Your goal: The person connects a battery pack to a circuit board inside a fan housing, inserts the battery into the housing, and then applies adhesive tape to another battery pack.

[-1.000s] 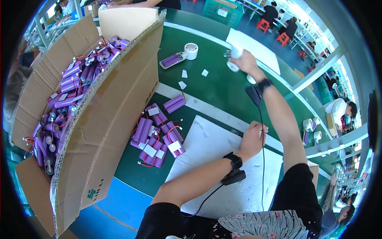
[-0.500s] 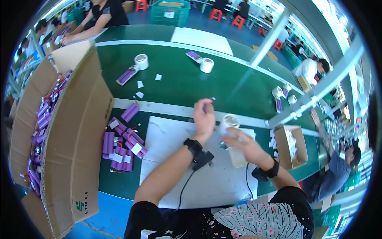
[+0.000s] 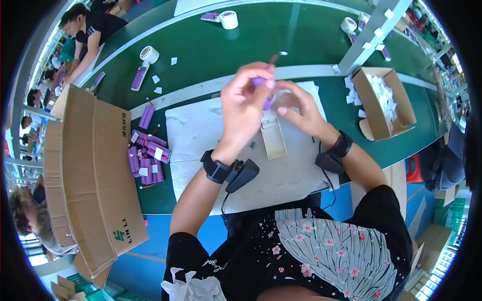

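My left hand (image 3: 238,103) is closed around a purple battery pack (image 3: 259,81) above the mat. From the top of the pack a red wire runs to a small white connector (image 3: 283,52). Close beside it is my right hand (image 3: 309,118), its fingers curved with a gap between thumb and forefinger; nothing shows in them. Below the hands, a long cream-white plastic casing (image 3: 274,140) lies on the pale mat (image 3: 201,145). Its upper end is partly hidden by my hands. A black strap with a box is on each wrist.
Several purple battery packs (image 3: 148,155) lie left of the mat, by a tall cardboard box (image 3: 95,175). At the right stands an open carton (image 3: 374,113) of white pieces. White round-headed devices (image 3: 229,20) with purple packs rest on the green bench. A co-worker (image 3: 95,32) sits far left.
My right hand has moved up and left, close to my left hand. The white round-headed thing near it no longer shows there. The whole view has shifted, showing more of my lap.
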`<state>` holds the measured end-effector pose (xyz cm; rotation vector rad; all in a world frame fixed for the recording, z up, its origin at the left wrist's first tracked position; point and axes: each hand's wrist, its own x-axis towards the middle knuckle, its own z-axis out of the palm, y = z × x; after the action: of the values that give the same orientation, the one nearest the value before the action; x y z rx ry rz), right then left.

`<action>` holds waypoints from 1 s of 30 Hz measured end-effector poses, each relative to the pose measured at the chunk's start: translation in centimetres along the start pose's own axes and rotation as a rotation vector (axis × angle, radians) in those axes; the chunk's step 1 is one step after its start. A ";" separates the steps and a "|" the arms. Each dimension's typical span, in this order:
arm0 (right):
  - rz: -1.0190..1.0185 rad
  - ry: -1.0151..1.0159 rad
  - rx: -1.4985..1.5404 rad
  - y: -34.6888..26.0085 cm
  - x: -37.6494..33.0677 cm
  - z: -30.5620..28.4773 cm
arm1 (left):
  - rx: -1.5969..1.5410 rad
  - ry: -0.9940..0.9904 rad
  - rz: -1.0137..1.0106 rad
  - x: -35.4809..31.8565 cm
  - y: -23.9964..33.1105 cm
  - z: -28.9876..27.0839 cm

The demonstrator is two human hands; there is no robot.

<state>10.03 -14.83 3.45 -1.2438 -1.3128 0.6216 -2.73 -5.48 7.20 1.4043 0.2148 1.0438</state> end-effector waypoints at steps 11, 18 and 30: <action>0.086 0.042 -0.030 2.0 -1.6 -0.9 | 0.794 -0.330 0.012 -1.8 1.4 -1.9; -0.161 -0.064 -0.260 2.2 -1.2 0.5 | 0.546 -0.540 -0.535 -2.9 -1.7 -5.9; -0.305 -0.152 -0.514 1.5 -1.4 2.1 | 0.352 -0.530 -0.573 -3.9 -1.6 -6.5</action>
<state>8.17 -15.01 1.20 -1.3784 -1.8220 0.1622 -8.63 -3.41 2.63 1.7416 0.3921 0.1485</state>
